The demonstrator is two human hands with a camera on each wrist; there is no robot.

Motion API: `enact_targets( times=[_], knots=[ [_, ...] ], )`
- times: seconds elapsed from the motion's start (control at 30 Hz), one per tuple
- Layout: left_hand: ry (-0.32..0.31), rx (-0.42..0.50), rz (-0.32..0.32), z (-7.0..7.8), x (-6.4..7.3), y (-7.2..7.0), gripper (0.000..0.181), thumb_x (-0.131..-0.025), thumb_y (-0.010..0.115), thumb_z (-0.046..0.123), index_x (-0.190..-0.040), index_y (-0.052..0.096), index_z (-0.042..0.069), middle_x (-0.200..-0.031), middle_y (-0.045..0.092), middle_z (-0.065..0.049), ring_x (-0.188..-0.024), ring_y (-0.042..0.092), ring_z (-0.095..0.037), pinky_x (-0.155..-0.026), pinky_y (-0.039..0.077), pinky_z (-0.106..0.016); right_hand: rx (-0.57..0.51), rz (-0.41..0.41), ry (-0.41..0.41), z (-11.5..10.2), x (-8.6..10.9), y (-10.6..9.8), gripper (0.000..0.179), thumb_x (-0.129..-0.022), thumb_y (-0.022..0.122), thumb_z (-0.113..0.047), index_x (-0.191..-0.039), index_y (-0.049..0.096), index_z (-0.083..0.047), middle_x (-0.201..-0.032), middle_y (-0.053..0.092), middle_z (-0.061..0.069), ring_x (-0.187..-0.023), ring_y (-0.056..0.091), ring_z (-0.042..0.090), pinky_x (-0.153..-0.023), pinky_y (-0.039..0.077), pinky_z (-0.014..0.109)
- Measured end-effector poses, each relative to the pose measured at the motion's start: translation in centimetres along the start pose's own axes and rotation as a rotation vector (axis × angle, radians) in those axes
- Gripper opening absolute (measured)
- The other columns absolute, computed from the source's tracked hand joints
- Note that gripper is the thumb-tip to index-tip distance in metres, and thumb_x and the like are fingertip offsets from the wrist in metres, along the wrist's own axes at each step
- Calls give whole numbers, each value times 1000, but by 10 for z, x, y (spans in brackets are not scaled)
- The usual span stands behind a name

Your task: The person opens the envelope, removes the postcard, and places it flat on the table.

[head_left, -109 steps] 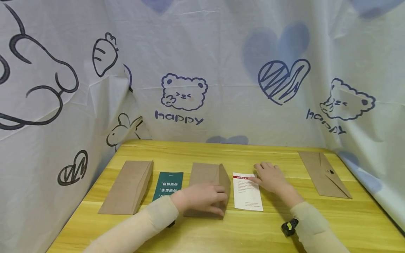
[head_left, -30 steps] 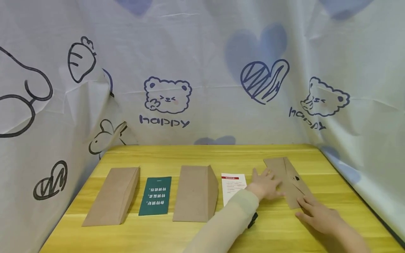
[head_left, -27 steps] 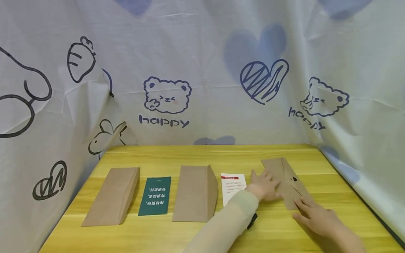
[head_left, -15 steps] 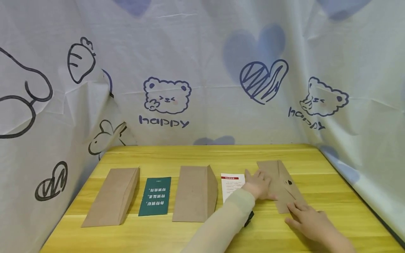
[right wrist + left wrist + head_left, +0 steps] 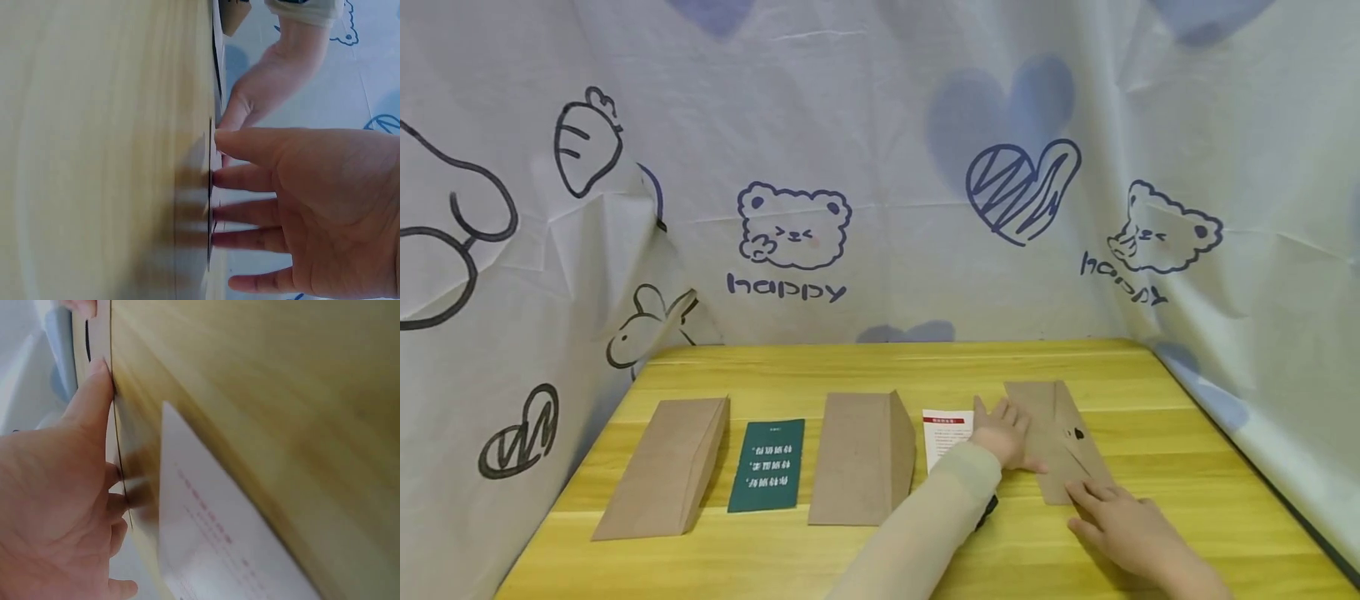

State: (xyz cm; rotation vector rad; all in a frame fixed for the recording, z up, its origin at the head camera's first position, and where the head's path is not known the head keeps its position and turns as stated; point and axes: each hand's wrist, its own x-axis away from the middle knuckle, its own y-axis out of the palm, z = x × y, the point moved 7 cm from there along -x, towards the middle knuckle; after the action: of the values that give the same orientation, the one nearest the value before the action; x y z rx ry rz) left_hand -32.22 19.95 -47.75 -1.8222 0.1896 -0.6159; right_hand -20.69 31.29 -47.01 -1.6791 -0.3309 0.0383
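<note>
A kraft-paper envelope (image 5: 1048,417) with a small dark mark lies on the table at the right. My left hand (image 5: 1002,437) touches its left edge with thumb and fingers spread. On its near end rest the fingertips of my right hand (image 5: 1120,529), fingers straight, as the right wrist view also shows. Left of the envelope is a white card (image 5: 942,429) with a red header, partly hidden by my left hand and sleeve. In the left wrist view the white card (image 5: 206,531) lies beside my left hand (image 5: 56,481).
Two more kraft envelopes, one in the middle (image 5: 853,458) and one at the far left (image 5: 658,467), have raised flaps. Between them lies a dark green card (image 5: 767,467) with white writing. A printed white cloth (image 5: 880,125) hangs behind the yellow wooden table (image 5: 775,562).
Both hands have slid the right-hand envelope leftward, closer to the white card. Earlier, my left hand was at the middle envelope and my right hand at the white card.
</note>
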Motion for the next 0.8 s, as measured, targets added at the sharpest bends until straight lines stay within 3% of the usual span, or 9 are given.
enact_targets(
  times=[0.13, 0.3, 0.43, 0.63, 0.8],
  knots=[
    [-35, -54, -57, 2, 2, 2, 89, -78, 22, 88, -153, 2, 45, -163, 1, 21, -151, 0, -1, -124, 8, -48, -3, 13, -12, 3, -3, -1, 61, -94, 55, -49, -138, 55, -7, -143, 53, 19, -123, 55, 44, -86, 41, 73],
    [-56, -85, -63, 2, 7, 1, 88, -78, 23, 89, -153, 2, 46, -162, 2, 21, -151, 1, 0, -124, 10, -46, 10, 85, -32, 8, -15, -7, 58, -95, 58, -41, -138, 54, -3, -142, 51, 22, -121, 57, 43, -87, 42, 71],
    [-64, -89, -75, 2, 2, 5, 89, -78, 22, 89, -153, 0, 45, -163, -1, 21, -151, -2, 0, -124, 7, -47, 47, 128, -25, 20, -32, -11, 57, -95, 60, -34, -138, 51, 1, -141, 51, 26, -122, 54, 46, -86, 44, 71],
    [-69, -68, -71, 4, -13, 13, 93, -76, 22, 91, -153, -3, 45, -162, -6, 20, -150, -6, 0, -124, 3, -46, 67, 97, 10, 34, -56, -16, 57, -96, 57, -29, -141, 46, 4, -142, 46, 30, -124, 51, 49, -87, 43, 72],
    [-73, -88, -89, 4, -8, 7, 93, -75, 25, 90, -153, 1, 45, -162, -2, 20, -150, -2, 0, -124, 4, -44, 56, 64, 21, 35, -69, -19, 57, -98, 55, -28, -144, 42, 3, -144, 44, 30, -126, 48, 49, -89, 40, 73]
  ],
)
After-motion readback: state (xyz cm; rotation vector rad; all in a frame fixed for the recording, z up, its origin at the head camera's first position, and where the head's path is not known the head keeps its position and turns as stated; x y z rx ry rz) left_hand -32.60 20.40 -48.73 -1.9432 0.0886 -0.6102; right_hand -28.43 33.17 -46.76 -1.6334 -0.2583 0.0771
